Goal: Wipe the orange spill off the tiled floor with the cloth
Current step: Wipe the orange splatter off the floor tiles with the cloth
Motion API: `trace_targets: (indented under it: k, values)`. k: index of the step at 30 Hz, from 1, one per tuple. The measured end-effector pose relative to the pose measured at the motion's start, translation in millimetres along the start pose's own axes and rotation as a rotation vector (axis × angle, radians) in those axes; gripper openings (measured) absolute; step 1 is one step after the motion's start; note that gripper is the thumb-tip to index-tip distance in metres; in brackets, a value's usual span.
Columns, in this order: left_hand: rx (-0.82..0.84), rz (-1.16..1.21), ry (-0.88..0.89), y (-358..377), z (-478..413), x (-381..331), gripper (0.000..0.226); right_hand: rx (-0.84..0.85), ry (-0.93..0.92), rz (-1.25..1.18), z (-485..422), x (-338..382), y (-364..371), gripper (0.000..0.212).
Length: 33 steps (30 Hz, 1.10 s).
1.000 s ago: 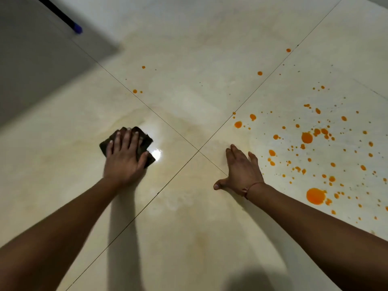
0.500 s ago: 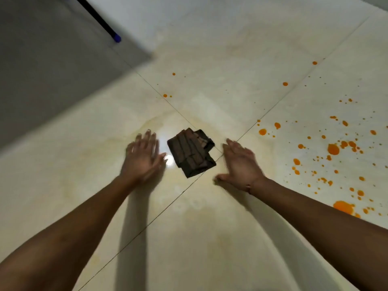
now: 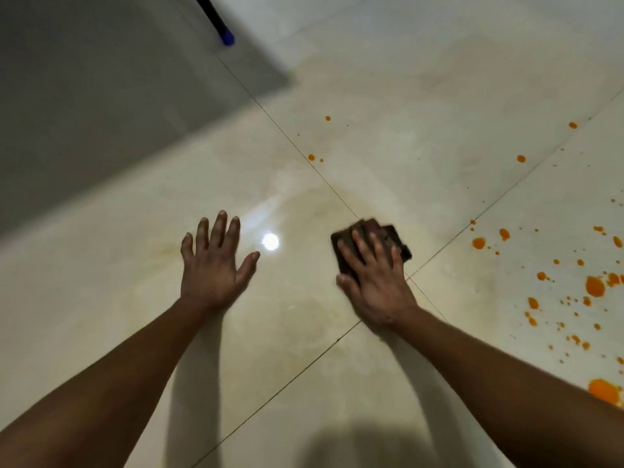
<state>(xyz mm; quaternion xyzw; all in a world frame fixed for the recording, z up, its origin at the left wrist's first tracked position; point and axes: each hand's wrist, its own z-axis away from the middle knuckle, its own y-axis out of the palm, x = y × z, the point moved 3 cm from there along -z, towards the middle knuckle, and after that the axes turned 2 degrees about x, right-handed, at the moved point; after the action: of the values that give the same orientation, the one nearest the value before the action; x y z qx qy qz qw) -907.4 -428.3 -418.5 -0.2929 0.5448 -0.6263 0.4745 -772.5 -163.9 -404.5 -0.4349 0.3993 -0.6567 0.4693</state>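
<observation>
A dark brown folded cloth [image 3: 391, 234] lies on the cream tiled floor [image 3: 388, 146] close to where the grout lines cross. My right hand [image 3: 374, 278] lies flat on top of it with straight, spread fingers, covering most of it. My left hand [image 3: 212, 261] rests flat on the bare tile to the left, fingers spread, holding nothing. The orange spill [image 3: 594, 287] is scattered as drops and blobs over the tile at the right, with a bigger blob [image 3: 604, 391] near my right forearm and a few stray drops [image 3: 311, 157] farther up.
A dark pole with a blue tip [image 3: 224, 35] reaches in from the top. A grey shadowed surface [image 3: 101, 96] fills the upper left. A lamp's reflection [image 3: 270, 241] glares on the wet-looking tile between my hands.
The cloth left my left hand, slid right across the floor, and now lies under my right hand. My left hand stays flat on the tile. The view has turned left.
</observation>
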Motion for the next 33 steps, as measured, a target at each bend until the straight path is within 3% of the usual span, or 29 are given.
trace_targets:
  k: [3,5,7,10,13,16,19,22,24,26,28,29,31,33]
  values:
    - [-0.005,-0.004,0.013,1,-2,-2,0.076,-0.108,0.052,-0.008,-91,16,-22,0.063]
    - [-0.046,-0.022,0.001,4,-7,2,0.075,-0.159,-0.025,0.027,-133,64,-19,0.058]
    - [-0.044,-0.027,-0.007,5,-8,5,0.074,-0.166,-0.161,0.026,-113,97,-5,0.057]
    - [-0.003,-0.021,-0.002,4,-3,2,0.075,-0.095,-0.301,0.031,-46,58,8,0.060]
    - [0.002,-0.026,-0.003,0,-5,-1,0.076,-0.189,-0.084,-0.016,-100,-23,-28,0.059]
    - [-0.027,-0.037,0.012,-1,-13,3,0.076,-0.264,0.127,-0.029,-232,-17,-75,0.059]
    - [-0.025,-0.040,0.004,4,-14,6,0.077,-0.261,-0.090,0.011,-259,73,-53,0.060]
    - [-0.002,-0.046,-0.018,5,-8,9,0.077,-0.150,-0.402,0.020,-164,96,-11,0.060]
    - [-0.006,-0.046,-0.025,3,-8,8,0.077,-0.124,-0.448,0.033,-145,55,-21,0.061]
    - [-0.014,-0.037,-0.006,2,-11,4,0.078,-0.180,-0.293,0.010,-190,22,-46,0.060]
    - [-0.030,-0.034,-0.007,3,-13,6,0.078,-0.227,-0.095,-0.034,-248,41,-64,0.060]
    - [-0.038,-0.035,-0.008,5,-13,7,0.077,-0.234,-0.081,-0.007,-261,68,-62,0.061]
    - [-0.049,-0.032,-0.017,7,-14,8,0.077,-0.210,-0.260,0.038,-238,123,-39,0.062]
    - [-0.041,-0.016,-0.022,5,-11,7,0.077,-0.127,-0.496,0.048,-170,126,-16,0.062]
